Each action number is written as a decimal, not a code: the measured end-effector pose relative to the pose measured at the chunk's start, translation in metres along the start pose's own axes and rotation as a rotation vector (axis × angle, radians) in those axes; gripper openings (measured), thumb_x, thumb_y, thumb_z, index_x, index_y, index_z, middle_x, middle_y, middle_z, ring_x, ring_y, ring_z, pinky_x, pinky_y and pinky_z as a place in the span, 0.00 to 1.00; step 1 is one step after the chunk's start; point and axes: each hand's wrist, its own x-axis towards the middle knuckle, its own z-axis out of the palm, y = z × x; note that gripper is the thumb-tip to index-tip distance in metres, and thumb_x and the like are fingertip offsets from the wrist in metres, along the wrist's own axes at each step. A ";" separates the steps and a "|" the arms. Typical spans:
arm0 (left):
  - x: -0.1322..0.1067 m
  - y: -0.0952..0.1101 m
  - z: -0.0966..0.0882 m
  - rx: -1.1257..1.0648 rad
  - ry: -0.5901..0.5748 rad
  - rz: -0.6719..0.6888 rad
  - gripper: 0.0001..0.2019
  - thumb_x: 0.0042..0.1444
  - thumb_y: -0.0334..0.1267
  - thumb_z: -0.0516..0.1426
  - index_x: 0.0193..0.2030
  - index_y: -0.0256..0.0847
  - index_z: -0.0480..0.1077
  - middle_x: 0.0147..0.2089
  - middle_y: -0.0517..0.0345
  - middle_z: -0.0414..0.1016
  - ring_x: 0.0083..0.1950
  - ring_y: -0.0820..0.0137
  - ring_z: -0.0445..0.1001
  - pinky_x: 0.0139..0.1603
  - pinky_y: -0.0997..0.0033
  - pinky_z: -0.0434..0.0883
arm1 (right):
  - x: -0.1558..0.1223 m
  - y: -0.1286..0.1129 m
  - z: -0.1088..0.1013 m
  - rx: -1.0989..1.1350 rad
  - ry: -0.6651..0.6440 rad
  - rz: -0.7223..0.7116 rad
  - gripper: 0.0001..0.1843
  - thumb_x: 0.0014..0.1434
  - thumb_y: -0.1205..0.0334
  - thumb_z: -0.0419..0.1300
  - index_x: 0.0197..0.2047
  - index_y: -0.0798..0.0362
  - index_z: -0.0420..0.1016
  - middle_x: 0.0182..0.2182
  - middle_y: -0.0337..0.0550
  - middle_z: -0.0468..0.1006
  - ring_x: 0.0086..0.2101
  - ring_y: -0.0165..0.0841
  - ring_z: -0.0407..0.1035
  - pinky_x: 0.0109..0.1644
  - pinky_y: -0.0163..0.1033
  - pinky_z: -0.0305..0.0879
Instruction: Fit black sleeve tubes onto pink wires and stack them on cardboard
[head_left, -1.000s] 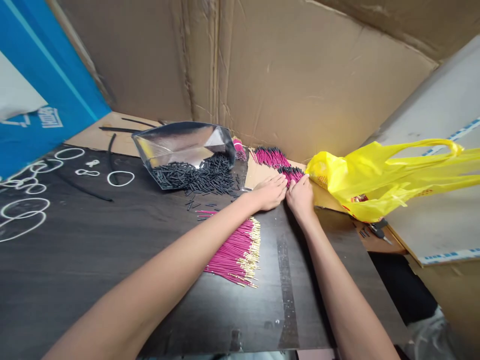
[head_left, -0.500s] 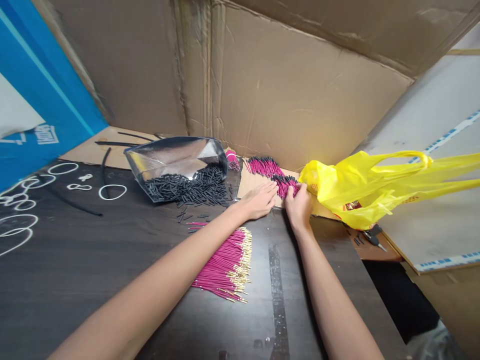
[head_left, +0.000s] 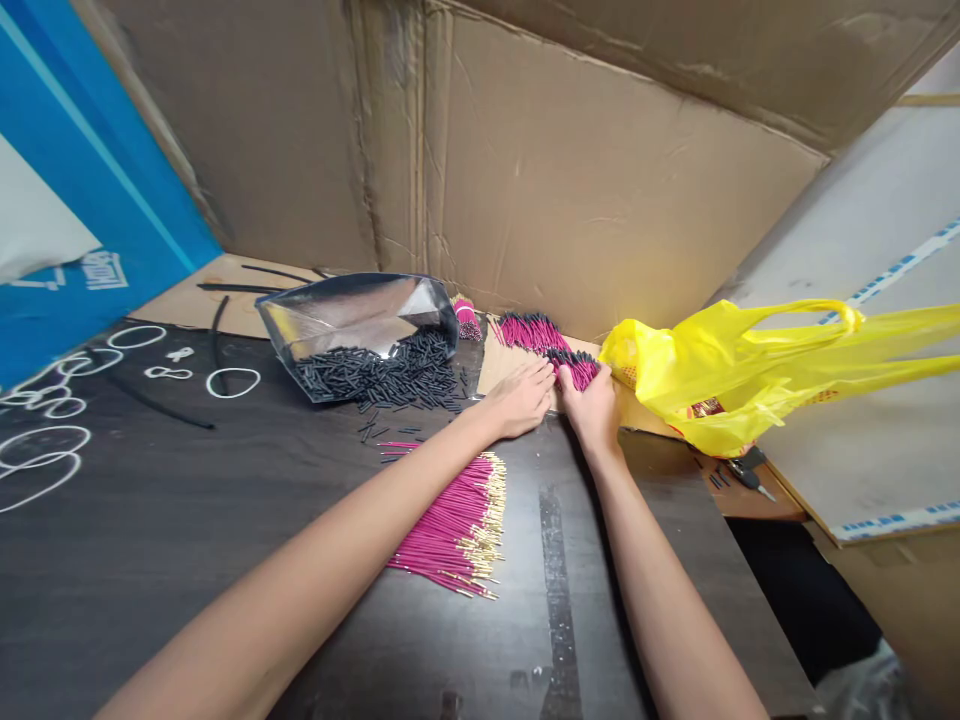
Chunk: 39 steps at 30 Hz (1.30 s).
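Two rows of short pink wires with black sleeve ends lie on a cardboard sheet by the back wall. My left hand rests palm down, fingers stretched out flat, against the left side of the nearer row of pink wires. At that row's right end, my right hand has its thumb and curled fingers around the wires; its fingertips are partly hidden. The farther row of wires lies behind, untouched. Beneath my left forearm a fanned layer of pink wires with gold tips is spread on the dark table.
An open silvery bag spills black sleeves onto the table. Behind it stands a tied wire bundle. A yellow plastic bag sits right of my right hand, with keys below. White bands lie left.
My right hand has shifted slightly left, and its thumb now lies lower along the near wire row. My left hand stays nearly in place. The view has moved a little.
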 end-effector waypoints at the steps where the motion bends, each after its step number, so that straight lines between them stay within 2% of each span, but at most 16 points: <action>1: 0.000 0.000 0.000 -0.007 0.007 0.005 0.25 0.68 0.36 0.46 0.67 0.24 0.66 0.71 0.38 0.64 0.76 0.60 0.57 0.76 0.60 0.53 | 0.000 -0.001 0.001 -0.010 -0.011 -0.010 0.39 0.65 0.38 0.58 0.61 0.67 0.66 0.54 0.67 0.76 0.54 0.54 0.70 0.57 0.47 0.63; 3: 0.001 -0.002 -0.002 -0.023 0.034 -0.005 0.22 0.66 0.34 0.48 0.63 0.26 0.70 0.68 0.40 0.69 0.74 0.62 0.60 0.75 0.62 0.55 | 0.001 -0.002 0.002 -0.038 -0.042 -0.023 0.44 0.63 0.35 0.58 0.63 0.69 0.65 0.55 0.70 0.75 0.56 0.56 0.69 0.60 0.49 0.61; 6: 0.001 -0.005 -0.006 -0.041 0.121 -0.099 0.18 0.63 0.29 0.48 0.55 0.32 0.74 0.60 0.46 0.76 0.67 0.62 0.68 0.71 0.62 0.62 | 0.007 -0.007 -0.001 -0.092 -0.111 -0.024 0.50 0.62 0.34 0.60 0.66 0.74 0.62 0.55 0.74 0.74 0.56 0.58 0.69 0.61 0.51 0.60; 9: 0.001 -0.007 -0.011 -0.051 0.207 -0.220 0.15 0.59 0.24 0.49 0.46 0.36 0.75 0.51 0.48 0.79 0.57 0.61 0.72 0.63 0.60 0.69 | 0.018 -0.019 -0.007 -0.170 -0.219 0.000 0.61 0.59 0.31 0.61 0.71 0.79 0.50 0.58 0.81 0.70 0.59 0.60 0.67 0.63 0.53 0.59; 12: 0.000 -0.007 -0.013 -0.059 0.243 -0.282 0.12 0.58 0.25 0.51 0.42 0.37 0.74 0.48 0.47 0.78 0.53 0.59 0.71 0.59 0.58 0.70 | 0.031 -0.033 -0.010 -0.302 -0.387 0.089 0.69 0.55 0.27 0.61 0.74 0.79 0.42 0.60 0.83 0.67 0.61 0.61 0.64 0.63 0.56 0.59; 14: 0.000 -0.005 -0.014 -0.063 0.249 -0.301 0.10 0.58 0.25 0.53 0.41 0.37 0.74 0.47 0.46 0.77 0.53 0.57 0.71 0.59 0.56 0.70 | 0.036 -0.041 -0.009 -0.355 -0.424 0.143 0.66 0.57 0.29 0.61 0.73 0.80 0.44 0.60 0.83 0.68 0.61 0.61 0.64 0.62 0.57 0.60; 18: 0.000 -0.003 -0.013 -0.069 0.244 -0.317 0.09 0.57 0.26 0.54 0.40 0.38 0.74 0.48 0.47 0.77 0.54 0.56 0.70 0.59 0.55 0.69 | 0.035 -0.044 -0.002 -0.394 -0.371 0.157 0.57 0.64 0.36 0.58 0.72 0.82 0.48 0.59 0.85 0.68 0.61 0.61 0.62 0.59 0.57 0.63; 23: 0.000 -0.002 -0.014 -0.077 0.235 -0.324 0.09 0.57 0.26 0.54 0.42 0.37 0.74 0.50 0.45 0.76 0.55 0.56 0.69 0.60 0.54 0.68 | 0.025 -0.036 0.003 -0.417 -0.285 0.058 0.49 0.68 0.44 0.56 0.71 0.84 0.49 0.58 0.86 0.66 0.59 0.60 0.62 0.57 0.56 0.64; 30: -0.001 0.000 -0.016 -0.079 0.220 -0.331 0.09 0.56 0.26 0.55 0.41 0.36 0.74 0.50 0.45 0.76 0.54 0.56 0.69 0.59 0.54 0.68 | 0.019 -0.025 -0.001 -0.425 -0.202 -0.082 0.40 0.69 0.56 0.54 0.69 0.85 0.50 0.52 0.85 0.70 0.54 0.60 0.66 0.53 0.54 0.65; 35: -0.002 -0.002 -0.014 -0.075 0.223 -0.328 0.09 0.55 0.26 0.55 0.40 0.37 0.75 0.49 0.47 0.76 0.54 0.56 0.69 0.59 0.55 0.69 | 0.023 -0.010 -0.003 -0.419 -0.188 -0.156 0.27 0.69 0.62 0.50 0.61 0.79 0.64 0.50 0.79 0.72 0.50 0.57 0.70 0.51 0.52 0.66; 39: -0.001 -0.003 -0.013 -0.073 0.219 -0.321 0.09 0.55 0.26 0.56 0.40 0.38 0.75 0.48 0.47 0.76 0.54 0.56 0.69 0.59 0.55 0.69 | 0.026 -0.002 -0.002 -0.409 -0.175 -0.151 0.23 0.67 0.65 0.48 0.57 0.76 0.66 0.47 0.76 0.73 0.46 0.55 0.72 0.45 0.49 0.68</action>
